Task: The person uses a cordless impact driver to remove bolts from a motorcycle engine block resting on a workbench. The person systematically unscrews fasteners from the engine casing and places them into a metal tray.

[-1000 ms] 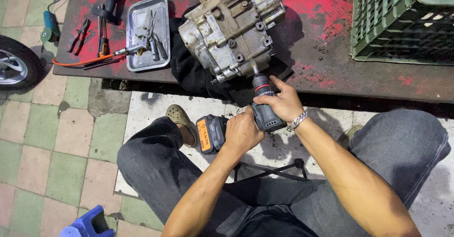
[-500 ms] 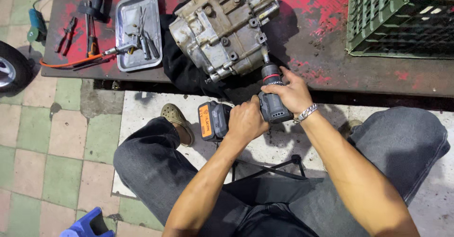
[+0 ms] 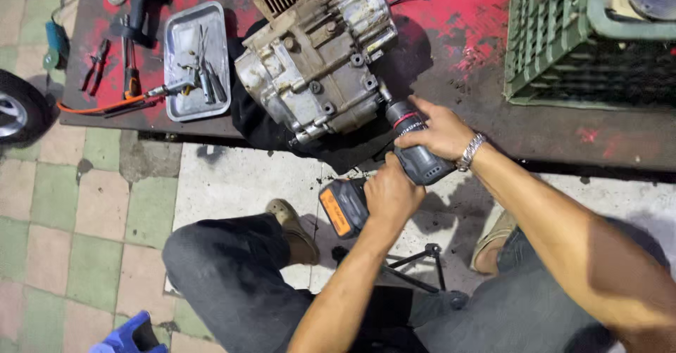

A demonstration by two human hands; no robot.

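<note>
A dirty grey motorcycle engine [image 3: 317, 57] lies on a black cloth on a red-stained low platform [image 3: 458, 15]. I hold a dark cordless impact driver [image 3: 412, 152] with its nose against the engine's right side. My right hand [image 3: 436, 131] wraps the driver's body from above, a metal bracelet on the wrist. My left hand [image 3: 391, 194] grips the handle just above the orange-and-black battery [image 3: 341, 208].
A metal tray [image 3: 193, 60] with tools sits left of the engine, with pliers, a screwdriver [image 3: 129, 71] and an orange hose beside it. A green plastic crate [image 3: 591, 36] stands at the right. A wheel [image 3: 17, 110] shows at the left edge. My knees and shoes flank a small tripod [image 3: 422, 265].
The driver and both hands have shifted up and right along the engine's side; the view has moved in closer.
</note>
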